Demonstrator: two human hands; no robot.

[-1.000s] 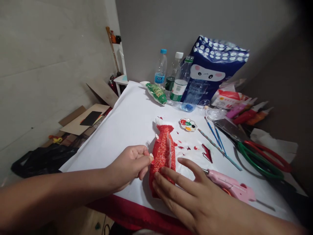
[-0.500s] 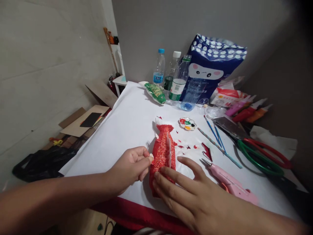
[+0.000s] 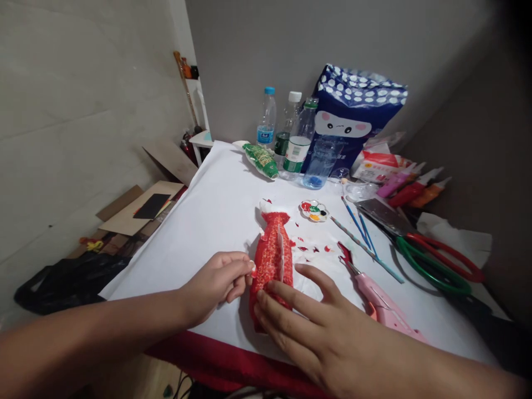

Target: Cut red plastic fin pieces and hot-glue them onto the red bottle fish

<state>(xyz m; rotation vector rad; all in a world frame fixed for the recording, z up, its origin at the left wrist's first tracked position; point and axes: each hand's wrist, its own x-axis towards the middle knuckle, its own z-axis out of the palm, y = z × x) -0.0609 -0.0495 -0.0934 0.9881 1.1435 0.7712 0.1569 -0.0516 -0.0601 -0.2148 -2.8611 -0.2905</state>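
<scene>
A red fish-shaped craft piece (image 3: 270, 249) with speckled orange-white scales lies on the white-covered table, its tail pointing away from me. A pale fin strip (image 3: 281, 255) runs along its right side. My left hand (image 3: 226, 280) is closed in a pinch on a small white-and-red piece (image 3: 252, 267) at the fish's left side. Whether that piece is joined to the fish, I cannot tell. My right hand (image 3: 320, 321) lies over the fish's near end with fingers stretched out, their tips on its surface. Its thumb is hidden.
Red scraps, a paint palette (image 3: 315, 211), brushes (image 3: 366, 246), a pink glue gun (image 3: 384, 307) and large scissors (image 3: 432, 266) lie to the right. Behind stand bottles (image 3: 297, 149), a green fish (image 3: 261, 160) and a blue bag (image 3: 353, 122). Cardboard (image 3: 143, 208) is piled left of the table.
The view has shifted slightly, so everything sits a little further left. Both hands keep nearly the same places on and beside the red fish.
</scene>
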